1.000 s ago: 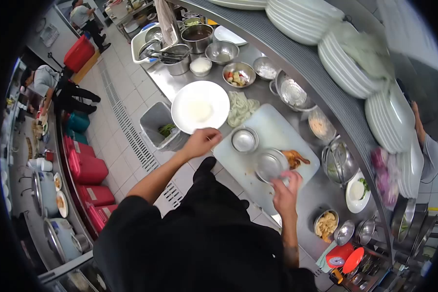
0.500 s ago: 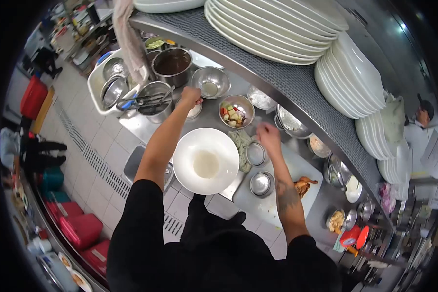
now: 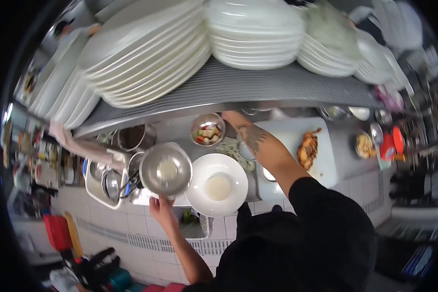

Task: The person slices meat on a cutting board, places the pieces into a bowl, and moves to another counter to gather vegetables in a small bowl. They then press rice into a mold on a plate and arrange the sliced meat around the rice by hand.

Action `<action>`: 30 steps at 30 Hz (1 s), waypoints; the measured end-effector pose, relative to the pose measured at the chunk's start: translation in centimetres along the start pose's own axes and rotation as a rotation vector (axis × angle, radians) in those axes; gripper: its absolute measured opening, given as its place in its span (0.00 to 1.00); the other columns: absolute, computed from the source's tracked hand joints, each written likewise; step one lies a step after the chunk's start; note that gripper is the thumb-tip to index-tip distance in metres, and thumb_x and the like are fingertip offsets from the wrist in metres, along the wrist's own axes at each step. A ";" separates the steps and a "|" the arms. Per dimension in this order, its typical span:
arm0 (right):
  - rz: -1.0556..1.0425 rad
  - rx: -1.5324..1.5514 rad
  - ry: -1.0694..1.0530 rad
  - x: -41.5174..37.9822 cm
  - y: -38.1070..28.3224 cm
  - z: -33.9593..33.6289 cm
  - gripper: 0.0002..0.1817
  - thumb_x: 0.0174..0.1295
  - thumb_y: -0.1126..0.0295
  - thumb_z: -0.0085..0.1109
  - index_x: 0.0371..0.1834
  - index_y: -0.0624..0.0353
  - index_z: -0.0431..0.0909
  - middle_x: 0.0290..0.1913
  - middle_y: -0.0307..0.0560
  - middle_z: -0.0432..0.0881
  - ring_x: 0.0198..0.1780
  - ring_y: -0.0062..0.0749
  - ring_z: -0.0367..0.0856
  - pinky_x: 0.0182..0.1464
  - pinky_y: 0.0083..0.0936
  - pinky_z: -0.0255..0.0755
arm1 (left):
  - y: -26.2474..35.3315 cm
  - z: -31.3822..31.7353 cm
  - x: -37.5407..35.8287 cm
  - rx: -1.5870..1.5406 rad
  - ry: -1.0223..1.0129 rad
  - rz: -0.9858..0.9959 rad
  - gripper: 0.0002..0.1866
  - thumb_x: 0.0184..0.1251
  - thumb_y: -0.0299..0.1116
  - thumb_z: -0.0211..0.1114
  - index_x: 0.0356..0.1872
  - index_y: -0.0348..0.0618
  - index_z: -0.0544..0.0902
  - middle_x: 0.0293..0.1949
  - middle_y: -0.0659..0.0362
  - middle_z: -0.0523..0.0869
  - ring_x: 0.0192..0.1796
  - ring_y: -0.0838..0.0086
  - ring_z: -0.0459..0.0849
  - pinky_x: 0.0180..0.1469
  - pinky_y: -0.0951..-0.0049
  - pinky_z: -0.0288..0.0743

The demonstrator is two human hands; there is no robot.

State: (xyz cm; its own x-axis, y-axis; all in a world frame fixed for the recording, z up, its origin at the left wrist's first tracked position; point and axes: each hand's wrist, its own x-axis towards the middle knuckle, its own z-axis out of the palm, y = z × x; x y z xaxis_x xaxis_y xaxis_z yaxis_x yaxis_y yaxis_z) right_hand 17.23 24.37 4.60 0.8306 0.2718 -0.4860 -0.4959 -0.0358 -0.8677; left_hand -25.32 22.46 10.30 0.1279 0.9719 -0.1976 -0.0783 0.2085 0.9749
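My left hand point(image 3: 163, 207) grips the near rim of a steel bowl point(image 3: 166, 171), which has a little pale matter at its bottom. Right of it stands a wide white bowl point(image 3: 194, 187) with a round pale patch in its centre. My right hand point(image 3: 227, 116) reaches to the shelf's front edge, beside a steel bowl of cut vegetables point(image 3: 199, 127); its fingers are mostly hidden. Under my right forearm lie a crumpled green cloth point(image 3: 233, 150) and part of a small steel bowl point(image 3: 246, 152).
Stacked white plates point(image 3: 255, 36) fill the overhead shelf point(image 3: 258, 87). A roasted piece of poultry point(image 3: 307, 150) lies on a white cutting board point(image 3: 326, 141). A white tub point(image 3: 95, 187) with steel bowls is at the left, near a pot of dark sauce point(image 3: 148, 136).
The view has turned and shifted. My left hand has taken hold of the steel bowl and brought it beside the white bowl. My right hand has reached forward to the shelf edge.
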 end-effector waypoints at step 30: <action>-0.007 0.397 1.216 -21.1 11.7 -124.7 0.08 0.62 0.75 0.59 0.31 0.73 0.77 0.27 0.53 0.82 0.22 0.35 0.84 0.24 0.29 0.83 | -16.1 58.0 -64.8 0.737 -1.557 -0.270 0.05 0.70 0.28 0.63 0.34 0.43 0.76 0.28 0.64 0.81 0.29 0.79 0.81 0.38 0.71 0.84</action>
State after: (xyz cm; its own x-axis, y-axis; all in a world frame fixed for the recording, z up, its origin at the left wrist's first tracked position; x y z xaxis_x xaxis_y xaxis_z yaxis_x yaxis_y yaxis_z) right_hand 25.46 -101.72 -8.42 0.4253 -0.7873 -0.4465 -0.3569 0.3075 -0.8821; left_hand 24.95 -50.17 13.38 0.8452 -0.1756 -0.5048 0.4750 -0.1861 0.8601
